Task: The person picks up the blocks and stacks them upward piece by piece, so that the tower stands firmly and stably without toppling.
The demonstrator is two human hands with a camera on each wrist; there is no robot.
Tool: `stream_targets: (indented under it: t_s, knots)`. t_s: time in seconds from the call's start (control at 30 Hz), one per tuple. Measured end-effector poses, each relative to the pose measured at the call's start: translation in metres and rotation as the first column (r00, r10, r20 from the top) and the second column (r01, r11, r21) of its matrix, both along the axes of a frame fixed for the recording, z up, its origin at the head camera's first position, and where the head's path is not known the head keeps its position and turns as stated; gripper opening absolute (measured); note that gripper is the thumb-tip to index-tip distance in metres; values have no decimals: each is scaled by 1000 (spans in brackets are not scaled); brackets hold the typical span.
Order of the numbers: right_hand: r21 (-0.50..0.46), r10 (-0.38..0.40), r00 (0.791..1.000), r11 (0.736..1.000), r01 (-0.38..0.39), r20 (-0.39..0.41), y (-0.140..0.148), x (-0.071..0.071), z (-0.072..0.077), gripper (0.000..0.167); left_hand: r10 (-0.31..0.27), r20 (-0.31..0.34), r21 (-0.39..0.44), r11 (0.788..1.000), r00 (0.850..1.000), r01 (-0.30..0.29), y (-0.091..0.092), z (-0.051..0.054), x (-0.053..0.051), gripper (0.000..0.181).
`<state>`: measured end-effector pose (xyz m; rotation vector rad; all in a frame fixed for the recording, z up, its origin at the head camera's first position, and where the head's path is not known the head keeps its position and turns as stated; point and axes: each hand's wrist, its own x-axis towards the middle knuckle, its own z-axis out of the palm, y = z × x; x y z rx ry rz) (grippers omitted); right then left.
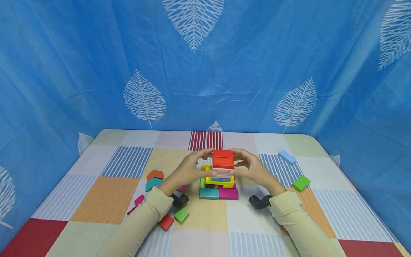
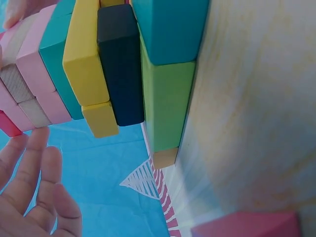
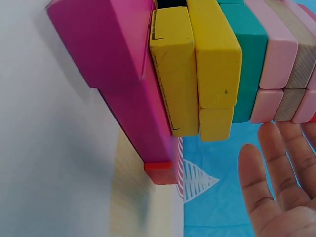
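Note:
A layered tower of coloured blocks [image 1: 219,181] stands in front of me, teal and magenta at its base, with yellow, teal, pink and plain wood layers above. Two red blocks [image 1: 223,163] lie side by side on top. My left hand [image 1: 190,167] holds the upper layers from the left, thumb at the front and fingers at the back. From the right, my right hand [image 1: 253,170] holds the same layers in the same way. In the left wrist view, fingertips touch the far side of the pink blocks [image 2: 54,106]; the right wrist view shows fingertips by a wood block [image 3: 291,103].
Left of the tower lie loose blocks, among them an orange block [image 1: 155,174], a teal block [image 1: 153,184], a red block [image 1: 166,222] and a green block [image 1: 181,215]. To the right are a light blue block [image 1: 287,157] and another green block [image 1: 301,183].

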<state>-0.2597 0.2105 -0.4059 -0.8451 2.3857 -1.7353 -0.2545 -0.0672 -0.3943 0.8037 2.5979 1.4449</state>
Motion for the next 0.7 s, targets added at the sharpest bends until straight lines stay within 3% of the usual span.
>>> stream_targets:
  t_s: [0.1, 0.2, 0.37, 0.5, 0.6, 0.7]
  knots:
    - [1, -2, 1000, 1000, 2, 11, -1, 0, 0, 69, -23, 0, -14, 1000, 1000, 23, -3, 2, -1, 83]
    - [-2, -1, 1000, 1000, 1, 29, -2, 1, -1, 70, -83, 20, -52, 995, 996, 84, -12, 8, -4, 83]
    - [-15, 9, 999, 1000, -9, 45, -3, 1, -4, 71, -181, 88, -125, 974, 980, 191, -41, 21, -10, 60]
    - [-25, 10, 999, 1000, -9, 52, -3, 1, -6, 70, -216, 158, -195, 950, 964, 245, -64, 23, -13, 45]
    - [-28, 8, 998, 1000, -6, 56, -4, 1, -8, 70, -202, 237, -269, 926, 950, 264, -74, 22, -12, 42]
    - [-28, -1, 998, 1000, 3, 55, -4, 1, -8, 70, -151, 280, -345, 905, 948, 247, -78, 18, -10, 42]
